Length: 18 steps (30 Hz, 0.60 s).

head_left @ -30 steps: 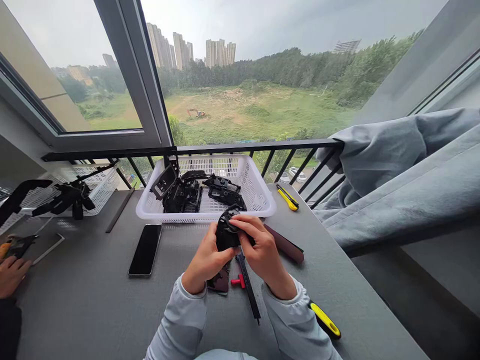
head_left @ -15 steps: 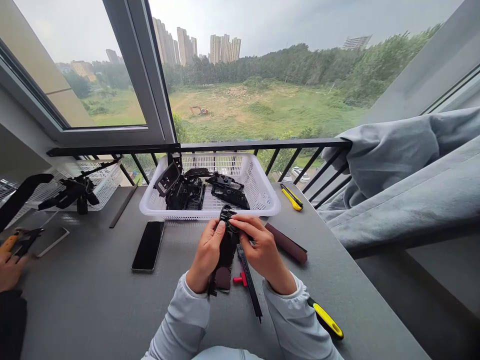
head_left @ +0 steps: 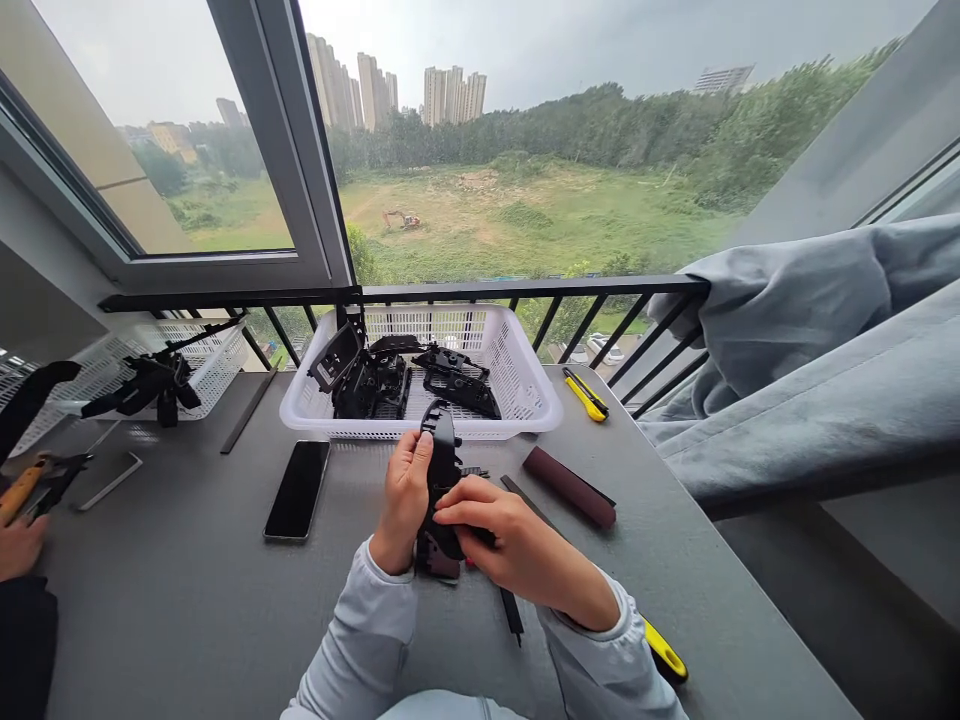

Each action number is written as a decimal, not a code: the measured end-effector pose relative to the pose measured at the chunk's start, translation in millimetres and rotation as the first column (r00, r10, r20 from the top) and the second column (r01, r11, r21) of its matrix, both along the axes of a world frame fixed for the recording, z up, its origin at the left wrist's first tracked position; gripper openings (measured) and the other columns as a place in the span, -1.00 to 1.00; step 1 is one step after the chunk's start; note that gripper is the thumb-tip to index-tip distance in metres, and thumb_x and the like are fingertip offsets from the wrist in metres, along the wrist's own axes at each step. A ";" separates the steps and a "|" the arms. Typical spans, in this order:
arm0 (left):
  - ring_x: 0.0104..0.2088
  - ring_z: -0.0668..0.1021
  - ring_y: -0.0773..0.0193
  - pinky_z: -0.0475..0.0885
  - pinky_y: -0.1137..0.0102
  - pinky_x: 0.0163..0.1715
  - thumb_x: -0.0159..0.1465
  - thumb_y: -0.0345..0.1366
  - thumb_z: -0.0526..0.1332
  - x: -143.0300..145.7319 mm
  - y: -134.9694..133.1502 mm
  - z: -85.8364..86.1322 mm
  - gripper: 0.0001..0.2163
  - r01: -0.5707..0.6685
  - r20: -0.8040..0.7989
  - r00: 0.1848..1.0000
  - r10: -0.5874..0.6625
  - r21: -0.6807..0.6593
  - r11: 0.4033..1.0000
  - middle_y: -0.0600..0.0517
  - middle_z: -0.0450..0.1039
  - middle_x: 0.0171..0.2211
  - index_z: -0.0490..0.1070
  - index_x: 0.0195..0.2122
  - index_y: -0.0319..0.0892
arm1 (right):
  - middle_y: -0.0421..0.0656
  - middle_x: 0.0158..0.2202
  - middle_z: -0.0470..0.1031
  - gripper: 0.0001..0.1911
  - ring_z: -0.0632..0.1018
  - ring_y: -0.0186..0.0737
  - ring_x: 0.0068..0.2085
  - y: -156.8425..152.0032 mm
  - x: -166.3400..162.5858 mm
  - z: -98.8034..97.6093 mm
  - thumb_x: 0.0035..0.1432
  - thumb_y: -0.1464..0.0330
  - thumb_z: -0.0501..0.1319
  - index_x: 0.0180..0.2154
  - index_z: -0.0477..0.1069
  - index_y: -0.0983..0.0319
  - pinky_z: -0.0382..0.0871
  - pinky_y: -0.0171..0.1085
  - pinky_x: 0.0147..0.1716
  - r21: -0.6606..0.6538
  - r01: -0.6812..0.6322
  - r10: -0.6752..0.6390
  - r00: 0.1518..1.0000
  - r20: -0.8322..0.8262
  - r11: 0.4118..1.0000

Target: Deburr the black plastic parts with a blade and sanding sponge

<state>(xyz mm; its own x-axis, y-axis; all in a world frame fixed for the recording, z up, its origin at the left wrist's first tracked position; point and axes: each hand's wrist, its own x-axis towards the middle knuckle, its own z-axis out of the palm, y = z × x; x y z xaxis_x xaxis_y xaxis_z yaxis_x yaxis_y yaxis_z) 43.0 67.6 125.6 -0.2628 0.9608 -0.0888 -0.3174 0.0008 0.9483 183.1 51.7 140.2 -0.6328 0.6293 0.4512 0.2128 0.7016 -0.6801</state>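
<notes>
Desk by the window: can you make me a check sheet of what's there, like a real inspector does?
Surface: grey desk against a balcony railing.
Job's things: black plastic part held in both hands.
Hands: left hand grips its side; right hand wraps its lower end.
Clutter: white basket of black parts, smartphone, yellow utility knife, sanding stick.
Cables: nothing seen.
Surroundings: grey curtain; another person's hand at left.

Table (head_left: 150, 620) w/ basket (head_left: 525, 375) of parts (head_left: 367, 380) at back, phone (head_left: 297, 490) L of it, knife (head_left: 586, 394) & sanding stick (head_left: 570, 487) R, 2nd basket (head_left: 217, 365) far L.
</notes>
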 end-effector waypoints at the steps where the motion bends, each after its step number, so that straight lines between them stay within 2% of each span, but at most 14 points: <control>1: -0.54 0.30 0.41 0.26 0.50 -0.51 0.08 0.07 0.32 0.0 -0.3 -0.3 -0.62 0.019 0.007 1.000 -0.019 0.003 1.000 0.16 0.27 -0.55 0.33 -0.47 -0.16 | -0.09 -0.22 0.57 -0.61 0.55 -0.19 -0.20 1.0 -0.6 0.2 0.08 0.67 0.11 -0.18 0.53 0.18 0.50 -0.25 -0.20 0.020 0.026 -0.025 0.999 -0.027 0.999; 4: -0.52 0.32 0.41 0.29 0.50 -0.48 0.06 0.03 0.35 0.8 -0.9 -1.6 -0.64 0.040 0.039 0.998 -0.040 0.012 0.999 0.17 0.29 -0.55 0.37 -0.46 -0.18 | -0.07 -0.21 0.57 -0.65 0.52 -0.18 -0.19 4.8 -3.5 -1.0 0.18 0.63 0.09 -0.15 0.51 0.19 0.49 -0.21 -0.19 0.088 0.174 -0.161 0.977 -0.143 0.981; 6: -0.53 0.33 0.42 0.29 0.50 -0.48 0.04 -0.01 0.38 1.3 -0.3 -2.2 -0.66 0.007 0.068 0.998 -0.008 0.016 1.000 0.18 0.29 -0.56 0.38 -0.46 -0.18 | -0.07 -0.22 0.57 -0.67 0.52 -0.18 -0.18 5.5 -4.7 -1.5 0.19 0.62 0.09 -0.16 0.51 0.19 0.49 -0.20 -0.18 0.101 0.207 -0.190 0.969 -0.158 0.973; 10: -0.54 0.40 0.41 0.32 0.50 -0.48 0.07 -0.07 0.38 -0.3 2.0 -2.2 -0.72 -0.098 0.147 0.984 0.101 -0.026 0.995 0.17 0.37 -0.56 0.41 -0.45 -0.17 | -0.09 -0.25 0.56 -0.64 0.54 -0.22 -0.23 0.8 -1.1 3.2 0.11 0.64 0.11 -0.21 0.55 0.19 0.50 -0.27 -0.25 0.019 -0.008 0.008 0.999 -0.033 1.000; 12: -0.50 0.47 0.39 0.35 0.50 -0.45 0.08 -0.09 0.38 -2.5 1.6 -1.3 -0.74 -0.142 0.192 0.970 0.152 -0.067 0.988 0.14 0.45 -0.50 0.46 -0.38 -0.17 | -0.10 -0.24 0.56 -0.63 0.56 -0.25 -0.24 -0.9 4.1 7.5 0.10 0.64 0.11 -0.19 0.56 0.18 0.50 -0.31 -0.27 -0.030 -0.051 0.049 0.996 -0.072 0.998; 13: -0.50 0.48 0.38 0.36 0.49 -0.45 0.09 -0.07 0.37 -3.6 0.7 -0.5 -0.72 -0.137 0.213 0.965 0.152 -0.083 0.987 0.12 0.48 -0.49 0.47 -0.34 -0.18 | -0.11 -0.23 0.56 -0.63 0.57 -0.26 -0.24 -0.7 7.3 9.3 0.11 0.63 0.11 -0.18 0.55 0.17 0.50 -0.31 -0.26 -0.043 -0.013 0.007 0.991 -0.136 0.999; 15: -0.57 0.46 0.38 0.35 0.48 -0.51 0.10 0.03 0.34 -4.9 -2.6 2.3 -0.64 -0.044 0.263 0.962 0.067 -0.093 0.995 0.11 0.46 -0.55 0.49 -0.31 -0.21 | -0.15 -0.22 0.55 -0.64 0.57 -0.27 -0.21 1.7 13.3 11.0 0.15 0.60 0.12 -0.17 0.55 0.12 0.50 -0.30 -0.21 -0.063 0.185 -0.195 0.929 -0.314 0.981; 17: -0.65 0.42 0.39 0.32 0.48 -0.59 0.09 0.11 0.31 -4.5 -6.9 6.4 -0.55 0.112 0.319 0.944 -0.083 -0.072 0.991 0.11 0.43 -0.61 0.50 -0.29 -0.23 | -0.16 -0.20 0.55 -0.69 0.56 -0.23 -0.16 6.1 17.0 9.9 0.19 0.55 0.15 -0.18 0.55 0.09 0.48 -0.23 -0.12 -0.114 0.437 -0.438 0.776 -0.454 0.892; 18: -0.66 0.42 0.38 0.31 0.48 -0.61 0.08 0.11 0.32 -3.7 -8.8 8.6 -0.54 0.176 0.342 0.928 -0.146 -0.059 0.983 0.10 0.43 -0.62 0.50 -0.27 -0.24 | -0.15 -0.19 0.55 -0.72 0.56 -0.21 -0.13 8.6 17.5 8.7 0.20 0.53 0.16 -0.19 0.55 0.08 0.47 -0.20 -0.10 -0.136 0.517 -0.512 0.709 -0.485 0.845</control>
